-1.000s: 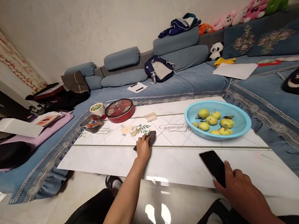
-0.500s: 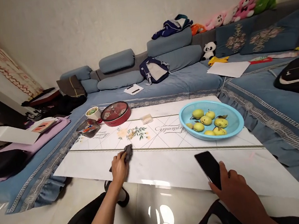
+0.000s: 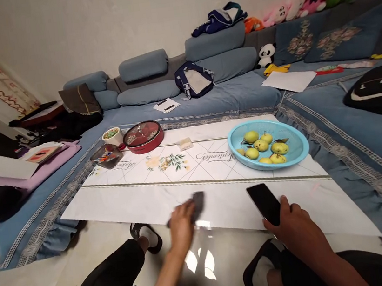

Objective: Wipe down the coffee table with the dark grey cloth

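My left hand is closed round a dark grey cloth at the near edge of the white table; the cloth is slightly blurred. In my right hand is a black phone, its dark screen facing up, held over the table's near right part. Beyond the phone stands a light blue plastic basket with several yellow-green fruits in it. A small pale packet lies at the table's far middle.
At the table's far left are a round red box with a clear lid, a dark see-through tray and a white cup. A blue sofa wraps round the table, with a backpack and papers on it.
My left hand has moved right along the table's near side with the cloth. My right hand still holds the phone in nearly the same spot. The view has shifted slightly.
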The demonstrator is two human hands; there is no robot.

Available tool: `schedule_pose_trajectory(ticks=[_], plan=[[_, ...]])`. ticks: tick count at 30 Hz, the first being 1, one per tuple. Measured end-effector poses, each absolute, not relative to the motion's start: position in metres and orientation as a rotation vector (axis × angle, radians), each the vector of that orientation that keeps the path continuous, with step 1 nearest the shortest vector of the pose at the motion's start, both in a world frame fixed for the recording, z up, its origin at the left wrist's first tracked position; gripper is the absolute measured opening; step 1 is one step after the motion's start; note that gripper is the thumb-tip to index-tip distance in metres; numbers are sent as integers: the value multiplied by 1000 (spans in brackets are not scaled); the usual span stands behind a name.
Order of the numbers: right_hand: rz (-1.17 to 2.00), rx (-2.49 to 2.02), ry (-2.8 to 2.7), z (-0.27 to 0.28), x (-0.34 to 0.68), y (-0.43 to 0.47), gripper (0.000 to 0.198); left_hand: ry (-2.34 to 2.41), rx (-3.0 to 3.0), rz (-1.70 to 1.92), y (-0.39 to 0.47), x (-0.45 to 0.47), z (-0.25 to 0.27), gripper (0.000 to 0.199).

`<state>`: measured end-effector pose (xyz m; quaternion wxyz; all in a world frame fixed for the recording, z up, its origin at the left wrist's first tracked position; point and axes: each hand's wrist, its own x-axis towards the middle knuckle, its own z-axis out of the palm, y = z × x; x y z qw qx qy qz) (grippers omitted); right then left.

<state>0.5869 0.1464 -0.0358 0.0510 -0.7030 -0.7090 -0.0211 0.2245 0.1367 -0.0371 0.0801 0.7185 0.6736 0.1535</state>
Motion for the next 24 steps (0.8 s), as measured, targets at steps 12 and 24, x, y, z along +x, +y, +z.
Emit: schedule_pose_trajectory(ticks=[12,24], plan=[[85,-2183,-2145,-15,588,129,83,1898,2423,283,167,348,-35,64],[465,-2123,-2066,-7,634,100,94,1903,2446,251,178,342,-27,53]])
